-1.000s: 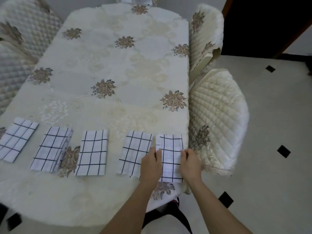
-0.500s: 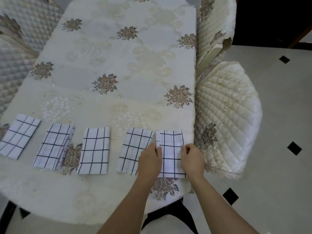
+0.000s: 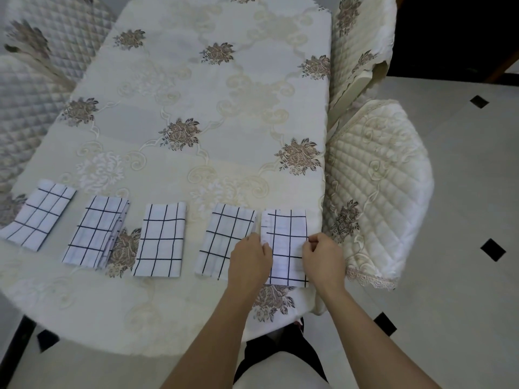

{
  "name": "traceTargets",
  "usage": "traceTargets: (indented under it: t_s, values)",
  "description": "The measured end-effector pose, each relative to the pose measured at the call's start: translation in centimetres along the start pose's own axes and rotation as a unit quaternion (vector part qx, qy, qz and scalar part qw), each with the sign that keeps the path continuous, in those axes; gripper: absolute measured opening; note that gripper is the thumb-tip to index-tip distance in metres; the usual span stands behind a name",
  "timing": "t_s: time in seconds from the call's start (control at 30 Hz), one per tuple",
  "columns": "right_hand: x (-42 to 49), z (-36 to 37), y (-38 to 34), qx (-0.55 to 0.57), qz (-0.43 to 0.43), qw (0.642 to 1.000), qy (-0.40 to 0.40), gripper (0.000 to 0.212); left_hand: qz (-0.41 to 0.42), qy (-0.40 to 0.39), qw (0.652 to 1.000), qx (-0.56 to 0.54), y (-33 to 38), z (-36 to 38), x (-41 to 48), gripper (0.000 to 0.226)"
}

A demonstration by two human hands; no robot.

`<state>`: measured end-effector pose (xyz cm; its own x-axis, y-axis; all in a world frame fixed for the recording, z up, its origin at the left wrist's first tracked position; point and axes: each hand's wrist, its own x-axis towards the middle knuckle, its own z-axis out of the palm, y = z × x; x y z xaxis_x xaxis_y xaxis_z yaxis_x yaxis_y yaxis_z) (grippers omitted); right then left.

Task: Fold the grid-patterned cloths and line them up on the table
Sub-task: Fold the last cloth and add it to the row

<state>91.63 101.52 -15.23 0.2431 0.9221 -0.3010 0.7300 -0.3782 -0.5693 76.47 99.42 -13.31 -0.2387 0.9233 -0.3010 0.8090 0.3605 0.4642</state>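
White cloth between both grips

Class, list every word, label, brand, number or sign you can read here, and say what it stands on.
None can be read.
The grid cloths show only black lines.
The rightmost cloth, held by the left hand and right hand, shows no tag.
The tablecloth shows only flowers and scrolls.

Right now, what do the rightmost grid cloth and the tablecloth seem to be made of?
Rightmost grid cloth: thin woven fabric, perhaps cotton, with a matte finish; it lies flat in sharp folds. Tablecloth: heavier textile, perhaps jacquard or an embroidered synthetic, with a slight sheen; its pale scrolls and brown flowers look raised and catch the light.
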Motion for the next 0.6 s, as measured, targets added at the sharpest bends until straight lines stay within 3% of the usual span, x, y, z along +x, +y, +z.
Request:
traceTargets:
  t_s: [0.23,0.5,0.6]
  values:
    - [-0.4,-0.2,0.5,0.023,-0.014,1.0,-0.002,0.02,0.008,0.025,1.0,-0.01,-0.6,0.6,-1.4,0.016]
    - [-1.2,-0.7,0.5,0.02,-0.023,0.999,-0.014,0.025,-0.018,-0.005,0.994,-0.111,-0.7,0.2,-2.7,0.042]
    - [-1.7,-1.2,0.4,0.019,-0.023,0.999,-0.026,0.028,-0.008,-0.002,0.992,-0.123,-0.8,-1.0,-3.3,0.039]
